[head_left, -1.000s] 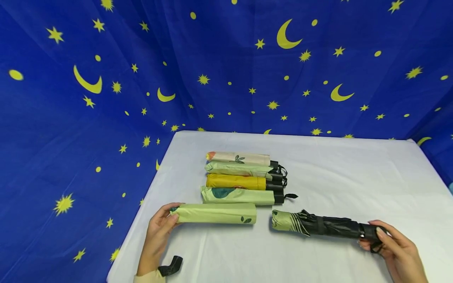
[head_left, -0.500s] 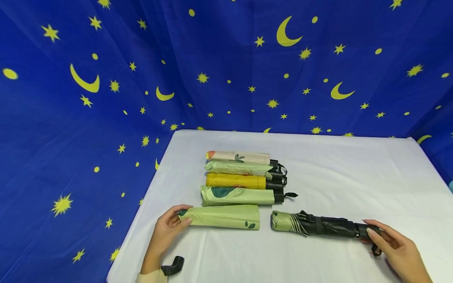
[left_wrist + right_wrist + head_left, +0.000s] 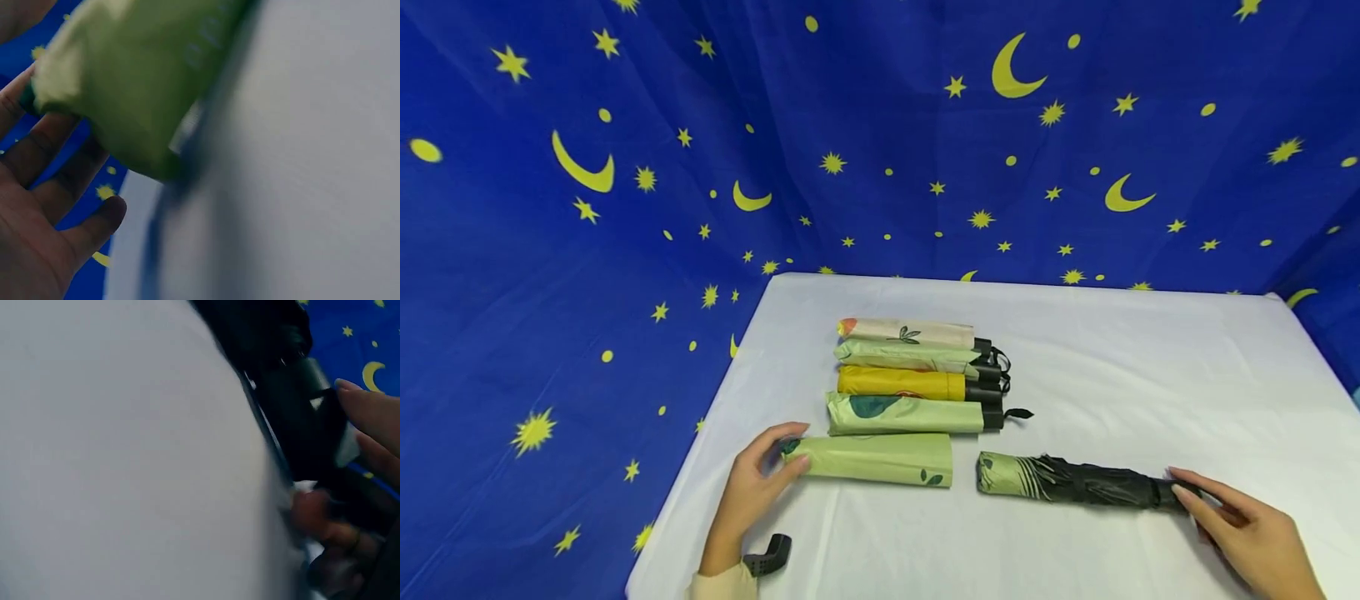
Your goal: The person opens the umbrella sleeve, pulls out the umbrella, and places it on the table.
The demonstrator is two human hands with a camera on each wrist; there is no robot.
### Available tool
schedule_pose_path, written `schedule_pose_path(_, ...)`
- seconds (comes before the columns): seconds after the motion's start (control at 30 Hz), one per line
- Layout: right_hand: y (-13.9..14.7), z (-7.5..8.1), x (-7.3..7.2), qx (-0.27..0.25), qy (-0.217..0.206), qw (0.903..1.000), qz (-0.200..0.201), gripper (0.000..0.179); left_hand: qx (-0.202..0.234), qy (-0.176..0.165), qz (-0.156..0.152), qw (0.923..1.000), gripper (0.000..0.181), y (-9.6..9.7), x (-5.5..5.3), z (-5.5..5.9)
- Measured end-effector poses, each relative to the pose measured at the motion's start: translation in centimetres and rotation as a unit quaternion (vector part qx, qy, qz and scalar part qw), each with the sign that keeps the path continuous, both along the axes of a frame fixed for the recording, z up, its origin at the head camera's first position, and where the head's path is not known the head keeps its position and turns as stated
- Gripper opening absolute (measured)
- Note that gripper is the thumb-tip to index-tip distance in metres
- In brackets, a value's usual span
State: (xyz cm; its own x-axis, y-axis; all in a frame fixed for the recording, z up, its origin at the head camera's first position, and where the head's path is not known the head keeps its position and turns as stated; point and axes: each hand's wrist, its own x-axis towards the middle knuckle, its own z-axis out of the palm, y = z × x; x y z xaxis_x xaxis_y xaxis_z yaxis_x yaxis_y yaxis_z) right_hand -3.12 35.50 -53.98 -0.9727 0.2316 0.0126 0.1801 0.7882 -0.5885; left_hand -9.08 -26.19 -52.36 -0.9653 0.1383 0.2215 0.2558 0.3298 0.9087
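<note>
In the head view my left hand is at the left end of a light green umbrella sleeve lying on the table. The thumb overlaps the sleeve's end, and the index finger stands just off its far edge. Spread, fairly straight fingers show beside the green fabric in the left wrist view. My right hand pinches the black handle of a folded umbrella, its green tip pointing left toward the sleeve's mouth. The right wrist view has this handle between thumb and fingers, partly blurred.
Behind the sleeve lie several sleeved umbrellas in a row: light green, yellow, pale green and cream, handles to the right. The white-covered table meets a blue star-patterned curtain.
The left hand has brought the sleeve a little right and nearer, then loosened its fingers. The right hand has shifted slightly left along the handle, and the umbrella has turned about its length.
</note>
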Motion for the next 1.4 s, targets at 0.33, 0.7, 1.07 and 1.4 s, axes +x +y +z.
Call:
schedule_pose_path(0.33, -6.0, 3.9, -6.1, 0.093, 0.242, 0.961, 0.097, 0.039, -0.092, 0.026, 0.04, 0.9946, 0.037, 2.0, -2.9, 2.9)
schedule_pose_path(0.7, -15.3, 2.4, -10.4, -0.006, 0.086, 0.9602, 0.266, 0.044, -0.128, -0.02, 0.018, 0.9913, 0.041, 4.6, -4.7, 1.4)
schedule_pose_path(1.07, -16.4, 1.1, -11.6, -0.04, 0.062, 0.9535, 0.292, 0.043, -0.128, -0.083, 0.027, 0.988, 0.049, 4.1, -5.0, 1.7)
schedule_pose_path(1.4, -16.8, 1.1, -12.5, -0.052, 0.058, 0.9485, 0.307, 0.045, -0.129, -0.11, 0.018, 0.9853, 0.054, 4.4, -5.8, 0.9)
